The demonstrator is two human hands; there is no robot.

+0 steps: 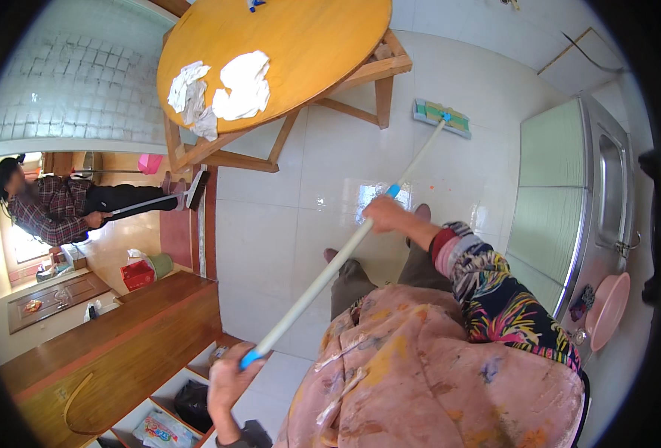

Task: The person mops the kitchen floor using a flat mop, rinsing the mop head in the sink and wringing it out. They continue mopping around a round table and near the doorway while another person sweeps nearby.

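A long-handled mop runs slantwise across the view, its pale pole tipped with blue. My left hand is closed round the pole's blue upper end, low at the left. Further down the pole my right hand grips it, just above a blue collar. The flat green-and-yellow mop head rests on the tiled floor, ahead of me and to the right. Shiny patches show on the tiles near the pole. My shoes stand on either side of the pole's line.
A round wooden table with crumpled white cloths stands ahead. At right are a green-fronted sink cabinet and a pink basin. Beyond a doorway at left, another person holds a broom. Open drawers lie lower left.
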